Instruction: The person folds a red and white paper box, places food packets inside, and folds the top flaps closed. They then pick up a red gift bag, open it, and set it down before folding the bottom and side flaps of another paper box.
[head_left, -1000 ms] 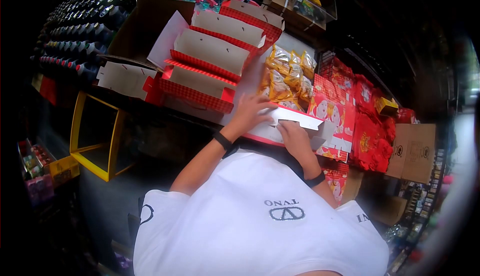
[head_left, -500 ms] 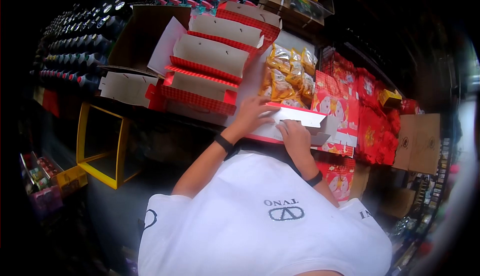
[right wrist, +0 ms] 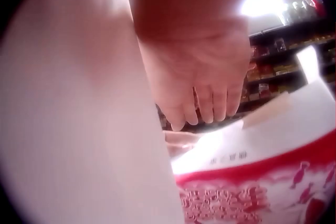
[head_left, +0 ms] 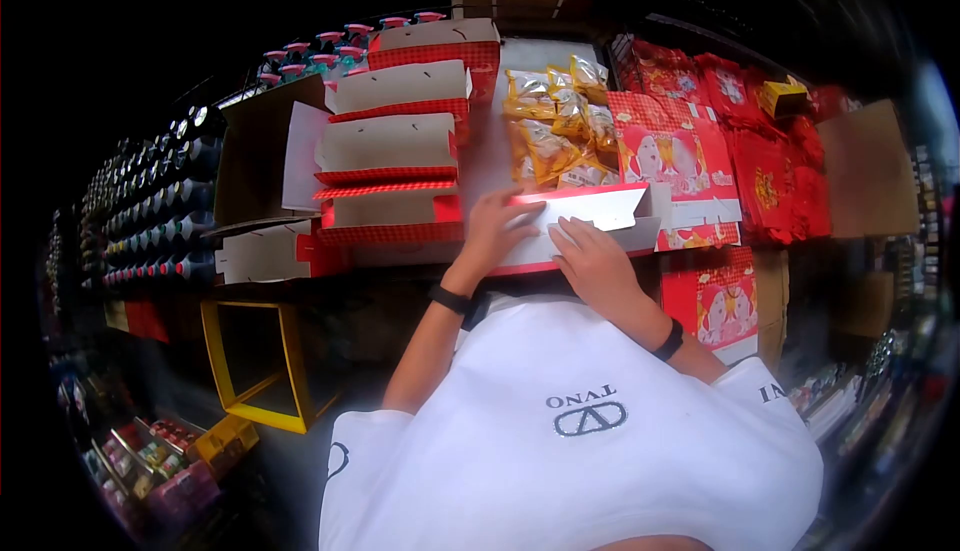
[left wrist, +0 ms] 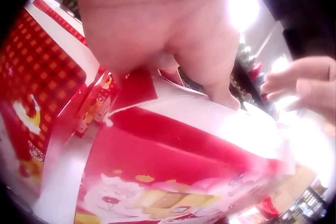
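A red-and-white printed cardboard box (head_left: 643, 238) lies in front of the person, its white flap (head_left: 605, 207) folded over the top. My left hand (head_left: 495, 233) grips the box at its left end, some fingers hidden behind the red edge in the left wrist view, the thumb on the white card. The right hand (head_left: 602, 269) reaches over the near side with straight fingers touching the flap. In the right wrist view its fingers (right wrist: 207, 103) point down close over the box's white edge, holding nothing.
Gold snack packets (head_left: 560, 121) are heaped just behind the box. Red checked open cartons (head_left: 390, 146) stand in a row at left. Flat printed boxes (head_left: 670, 156) and red bags (head_left: 765, 176) lie at right. A yellow frame (head_left: 212, 351) stands below left.
The head view has turned, shifting the surroundings. The right hand's fingers have straightened and moved up onto the flap, while the left hand stays at the box's left end.
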### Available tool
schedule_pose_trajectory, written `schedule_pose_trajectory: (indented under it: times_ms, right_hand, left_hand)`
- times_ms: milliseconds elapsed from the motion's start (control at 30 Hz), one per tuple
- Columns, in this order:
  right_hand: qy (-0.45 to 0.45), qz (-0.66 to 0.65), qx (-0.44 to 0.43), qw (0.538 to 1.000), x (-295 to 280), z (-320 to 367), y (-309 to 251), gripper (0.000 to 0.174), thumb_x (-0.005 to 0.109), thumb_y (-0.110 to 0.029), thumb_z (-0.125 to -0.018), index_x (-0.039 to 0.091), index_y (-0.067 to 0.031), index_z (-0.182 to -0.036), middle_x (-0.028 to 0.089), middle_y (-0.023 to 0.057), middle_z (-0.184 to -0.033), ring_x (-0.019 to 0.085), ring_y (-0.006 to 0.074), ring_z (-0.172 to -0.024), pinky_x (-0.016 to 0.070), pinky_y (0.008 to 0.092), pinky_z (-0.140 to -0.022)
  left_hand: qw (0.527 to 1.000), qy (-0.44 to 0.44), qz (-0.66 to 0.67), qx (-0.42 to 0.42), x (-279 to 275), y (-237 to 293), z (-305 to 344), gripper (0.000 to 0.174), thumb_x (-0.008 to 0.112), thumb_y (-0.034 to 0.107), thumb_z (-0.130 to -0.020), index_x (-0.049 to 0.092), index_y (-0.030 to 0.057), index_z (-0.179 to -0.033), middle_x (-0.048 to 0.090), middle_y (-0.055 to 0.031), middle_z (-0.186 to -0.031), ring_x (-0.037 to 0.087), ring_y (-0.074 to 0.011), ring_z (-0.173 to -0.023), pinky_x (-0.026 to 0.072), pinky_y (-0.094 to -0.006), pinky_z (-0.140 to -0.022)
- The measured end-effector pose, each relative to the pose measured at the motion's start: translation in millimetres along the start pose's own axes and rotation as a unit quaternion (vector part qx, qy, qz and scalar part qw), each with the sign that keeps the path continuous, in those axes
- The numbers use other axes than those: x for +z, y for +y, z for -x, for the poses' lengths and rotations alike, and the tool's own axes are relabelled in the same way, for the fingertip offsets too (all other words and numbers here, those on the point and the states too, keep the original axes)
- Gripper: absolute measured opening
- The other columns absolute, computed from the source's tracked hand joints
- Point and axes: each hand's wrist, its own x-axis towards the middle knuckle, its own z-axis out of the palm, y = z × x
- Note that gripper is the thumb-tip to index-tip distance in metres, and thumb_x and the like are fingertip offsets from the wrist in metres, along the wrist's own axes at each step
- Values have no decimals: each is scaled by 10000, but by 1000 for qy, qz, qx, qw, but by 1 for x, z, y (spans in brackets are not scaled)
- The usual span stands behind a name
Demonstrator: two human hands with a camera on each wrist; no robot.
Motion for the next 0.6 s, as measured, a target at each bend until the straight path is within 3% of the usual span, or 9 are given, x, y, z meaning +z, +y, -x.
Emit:
schedule_pose_trajectory:
  times_ms: [100, 200, 300, 400, 500, 600]
  right_hand:
    - [-8, 36, 29, 999, 21, 0, 8, 439, 723, -225, -944, 654, -64, -1346, 634, 141, -1368, 574, 309, -1288, 439, 458, -1101]
    - [-16, 37, 68, 997, 16, -1, 6, 407, 729, -226, -934, 669, -87, -1312, 636, 113, -1274, 569, 288, -1237, 425, 450, -1072]
    - [27, 10, 74, 997, 26, 2, 19, 305, 716, -205, -917, 671, -89, -1196, 638, 94, -1109, 595, 287, -1115, 443, 446, -1011]
    - [61, -6, 88, 994, 30, 5, 25, 176, 698, -196, -938, 680, -104, -1086, 622, 75, -1030, 589, 291, -1058, 446, 454, -958]
    - [68, -6, 111, 991, 34, 10, 23, 149, 689, -191, -953, 693, -107, -1075, 625, 75, -1013, 589, 288, -1042, 441, 449, -931]
    - [80, -29, 106, 991, 31, 11, 25, 131, 693, -208, -955, 706, -119, -1051, 624, 70, -991, 587, 289, -1015, 432, 449, -921]
  left_hand:
    - [997, 59, -46, 27, 6, -4, -2, 447, 855, 289, -811, 790, 290, -1254, 647, -76, -1412, 553, -350, -1287, 405, -469, -1141]
    - [996, 55, -49, 43, 7, -3, -4, 512, 861, 326, -811, 751, 304, -1311, 643, -67, -1407, 545, -343, -1300, 381, -516, -1151]
    - [993, -45, -105, -7, -1, 16, -7, 602, 851, 333, -861, 663, 295, -1431, 580, -76, -1481, 454, -315, -1412, 208, -605, -1228]
    - [987, -68, -142, 28, 2, 31, -14, 660, 842, 349, -866, 606, 293, -1480, 569, -60, -1502, 467, -295, -1425, 145, -638, -1236]
    - [988, -81, -97, 85, 18, 31, -20, 643, 816, 311, -895, 585, 281, -1495, 557, -43, -1524, 476, -294, -1431, 148, -633, -1239]
    - [990, -101, -85, 58, 14, 27, -21, 597, 780, 284, -928, 589, 276, -1494, 554, -31, -1531, 484, -288, -1422, 172, -598, -1240]
